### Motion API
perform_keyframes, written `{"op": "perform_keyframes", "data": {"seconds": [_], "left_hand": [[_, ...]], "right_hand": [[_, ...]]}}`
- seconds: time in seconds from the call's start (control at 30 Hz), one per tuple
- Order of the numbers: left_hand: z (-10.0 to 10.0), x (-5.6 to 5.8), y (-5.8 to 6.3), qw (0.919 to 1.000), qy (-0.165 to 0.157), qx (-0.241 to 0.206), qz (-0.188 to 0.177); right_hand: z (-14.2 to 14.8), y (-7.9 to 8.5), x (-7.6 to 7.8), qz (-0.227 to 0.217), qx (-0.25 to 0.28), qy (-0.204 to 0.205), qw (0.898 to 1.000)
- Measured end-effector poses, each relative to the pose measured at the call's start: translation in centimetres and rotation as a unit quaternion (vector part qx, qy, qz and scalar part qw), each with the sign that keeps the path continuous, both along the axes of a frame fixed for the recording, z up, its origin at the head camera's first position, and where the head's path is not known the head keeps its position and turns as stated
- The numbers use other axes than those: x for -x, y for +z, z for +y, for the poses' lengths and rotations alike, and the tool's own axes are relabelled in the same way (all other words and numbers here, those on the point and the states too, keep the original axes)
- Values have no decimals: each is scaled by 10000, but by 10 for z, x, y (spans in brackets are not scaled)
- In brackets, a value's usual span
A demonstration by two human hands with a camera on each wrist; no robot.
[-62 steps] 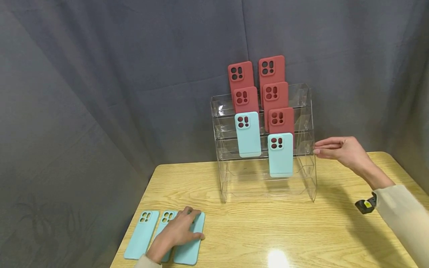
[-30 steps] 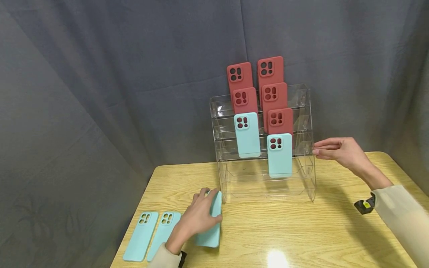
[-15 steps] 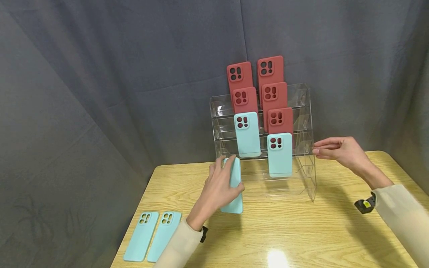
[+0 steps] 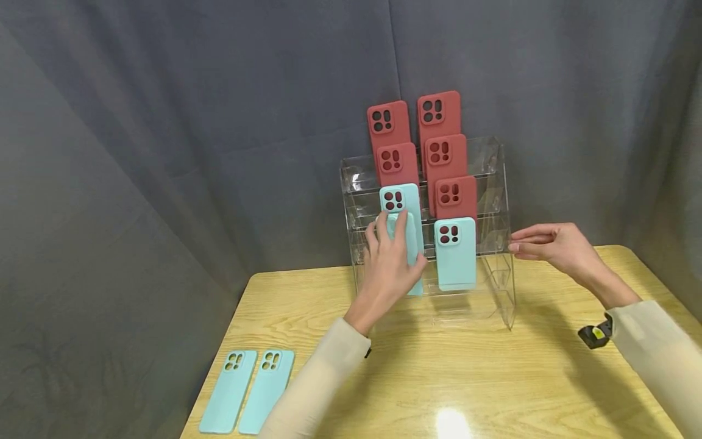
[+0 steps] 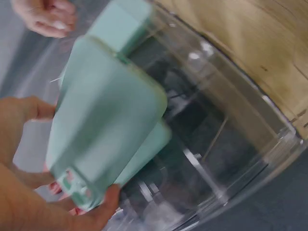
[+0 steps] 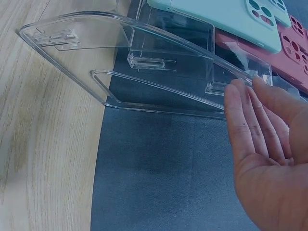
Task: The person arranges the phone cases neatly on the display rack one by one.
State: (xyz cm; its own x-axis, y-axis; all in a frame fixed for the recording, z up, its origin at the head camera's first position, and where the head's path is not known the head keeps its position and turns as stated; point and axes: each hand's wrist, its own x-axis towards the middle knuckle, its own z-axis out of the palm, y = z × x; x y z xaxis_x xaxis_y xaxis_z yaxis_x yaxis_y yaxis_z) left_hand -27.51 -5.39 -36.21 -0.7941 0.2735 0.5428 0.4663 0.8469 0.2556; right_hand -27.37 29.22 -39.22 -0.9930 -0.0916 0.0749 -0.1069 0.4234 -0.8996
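My left hand (image 4: 384, 268) grips a light blue phone case (image 5: 106, 110) by its edges near the camera cut-outs, thumb on one side and fingers on the other. The case is raised before the left column of the clear tiered display rack (image 4: 356, 180), overlapping a blue case (image 4: 408, 194) standing there. A second blue case (image 4: 456, 262) stands lower in the right column. At the rack's right side, my right hand (image 4: 565, 250) pinches the clear side edge between thumb and nearly straight fingers.
Two blue cases (image 4: 227, 393) lie side by side at the left of the wooden table (image 4: 466, 366). Several red cases (image 4: 444, 155) fill the upper tiers in two columns. A grey curtain (image 4: 247, 122) hangs behind and to the left.
My left hand has picked up the rightmost blue case from the table and carried it up and right to the rack's left column. My right hand has stayed at the rack's side.
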Motion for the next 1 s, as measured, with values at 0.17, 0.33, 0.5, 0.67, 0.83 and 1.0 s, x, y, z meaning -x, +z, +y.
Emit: {"op": "perform_keyframes", "data": {"seconds": [0.17,0.33,0.5,0.67,0.83,1.0], "left_hand": [[11,19,-15,9972,227,98,713],[21,28,-30,9925,617,223,1034],[33,31,-39,9869,1020,487,1152],[38,28,-45,9815,1331,760,1151],[41,24,-52,9801,1380,879,1120],[41,21,-59,9811,1337,865,1101]], "right_hand": [[-1,1,1,-50,-72,35,10000],[0,0,3,-67,-150,56,9998],[1,-1,3,-44,-205,31,9998],[0,0,3,-16,-232,26,9997],[0,0,2,19,-197,32,9998],[1,-1,2,27,-141,42,9999]]}}
